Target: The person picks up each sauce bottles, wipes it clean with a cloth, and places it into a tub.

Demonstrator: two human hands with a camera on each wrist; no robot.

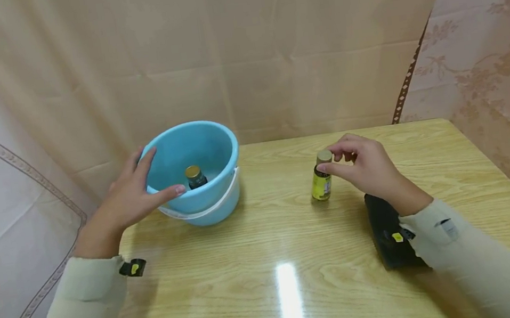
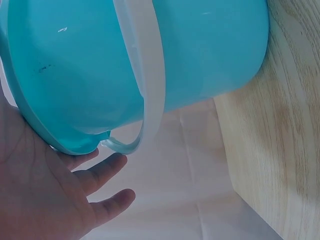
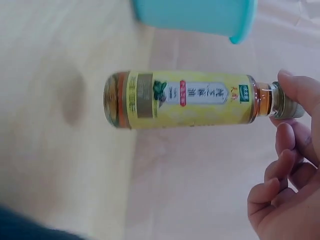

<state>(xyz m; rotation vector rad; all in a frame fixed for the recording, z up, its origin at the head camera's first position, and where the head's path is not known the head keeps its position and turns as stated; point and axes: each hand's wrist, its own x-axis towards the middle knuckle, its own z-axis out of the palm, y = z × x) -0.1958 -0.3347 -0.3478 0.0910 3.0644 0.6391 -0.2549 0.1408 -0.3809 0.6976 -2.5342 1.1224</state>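
Note:
My right hand [image 1: 364, 163] pinches the cap of a small glass oil bottle [image 1: 321, 185] between thumb and fingers. Its yellow label and amber contents show in the right wrist view, where the bottle [image 3: 190, 100] stands out from its shadow on the table. My left hand [image 1: 131, 194] rests on the left rim of a light blue bucket [image 1: 213, 207], thumb along the near edge, with fingers stretched out straight beside the rim in the left wrist view. Inside the bucket is a dark bottle [image 1: 196, 177] with a gold cap.
A white handle [image 1: 208, 209] hangs down the bucket's front. On the wooden table [image 1: 233, 290], a black flat object [image 1: 388, 238] lies partly under my right forearm. Beige curtains [image 1: 270, 55] hang behind the table, with patterned cloth on both sides.

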